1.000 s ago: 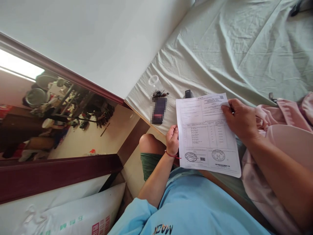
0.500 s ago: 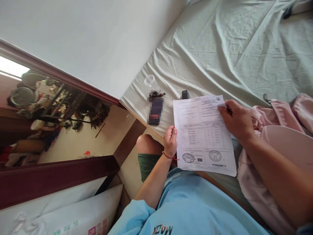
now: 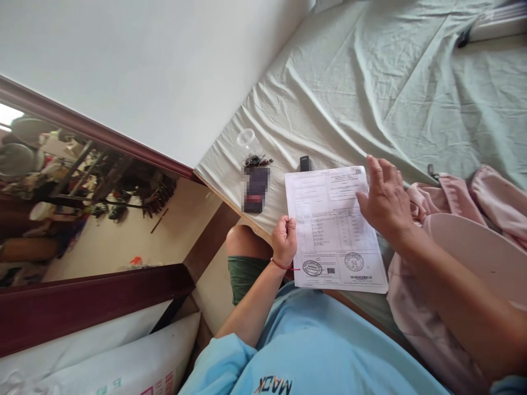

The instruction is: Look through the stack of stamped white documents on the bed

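Observation:
A white printed document (image 3: 333, 230) with a table, two round stamps and a barcode lies over my lap and the bed's edge. My left hand (image 3: 284, 240), with a red string at the wrist, pinches its left edge. At the upper right edge of the sheet, my right hand (image 3: 385, 197) has its fingers spread and grips nothing; whether it touches the paper I cannot tell. Just beyond the sheet's top edge sits a small black object (image 3: 305, 163). A dark, partly pixelated phone-like item (image 3: 255, 192) lies to the left.
A clear plastic cup (image 3: 248, 141) and a dark beaded bundle (image 3: 257, 161) rest on the pale green sheet (image 3: 349, 99). A pink bag (image 3: 465, 241) lies at my right. White sacks (image 3: 123, 362) stand low left, beside a mirror (image 3: 111, 219) with a dark red frame.
My right hand has let go of the document's upper right edge and spread its fingers. My left hand keeps its hold. The view has shifted slightly.

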The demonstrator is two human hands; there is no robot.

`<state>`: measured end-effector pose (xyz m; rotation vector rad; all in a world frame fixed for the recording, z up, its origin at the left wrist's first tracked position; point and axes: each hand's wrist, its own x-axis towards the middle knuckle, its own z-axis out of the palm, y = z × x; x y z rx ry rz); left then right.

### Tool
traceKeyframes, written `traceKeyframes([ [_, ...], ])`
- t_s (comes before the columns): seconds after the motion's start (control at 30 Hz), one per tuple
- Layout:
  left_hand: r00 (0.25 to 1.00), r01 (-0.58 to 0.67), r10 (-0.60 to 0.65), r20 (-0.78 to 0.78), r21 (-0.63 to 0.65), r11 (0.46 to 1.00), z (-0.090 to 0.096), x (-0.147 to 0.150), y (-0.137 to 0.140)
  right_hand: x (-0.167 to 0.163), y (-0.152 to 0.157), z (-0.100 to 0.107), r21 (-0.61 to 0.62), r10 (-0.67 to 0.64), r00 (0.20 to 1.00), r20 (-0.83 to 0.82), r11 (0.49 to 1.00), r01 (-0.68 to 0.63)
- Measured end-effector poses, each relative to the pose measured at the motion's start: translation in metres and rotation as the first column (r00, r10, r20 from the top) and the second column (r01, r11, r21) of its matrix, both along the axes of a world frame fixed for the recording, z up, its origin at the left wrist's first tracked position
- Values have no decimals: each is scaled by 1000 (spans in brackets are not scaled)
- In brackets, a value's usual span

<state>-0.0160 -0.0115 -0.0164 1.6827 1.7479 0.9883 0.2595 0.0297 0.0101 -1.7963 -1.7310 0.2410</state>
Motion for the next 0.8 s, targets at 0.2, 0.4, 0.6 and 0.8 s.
traceKeyframes([
  [0.2, 993, 65, -58, -108, 64, 996, -3, 2, -5, -12, 31, 54, 11, 265, 949, 171, 963, -271],
  [0.4, 989, 110, -106, -102, 41, 993, 0, 5, -10, -46, 55, 46, -91, 412, 910, 37, 909, -408],
  [0.6, 988, 149, -152, -26, -93, 984, 10, 6, -5, -43, 47, 13, -14, 341, 938, -58, 939, -343],
  [0.8, 988, 146, -135, 80, -154, 977, 26, 20, 18, -46, 46, 6, 76, 359, 928, -98, 933, -353],
])
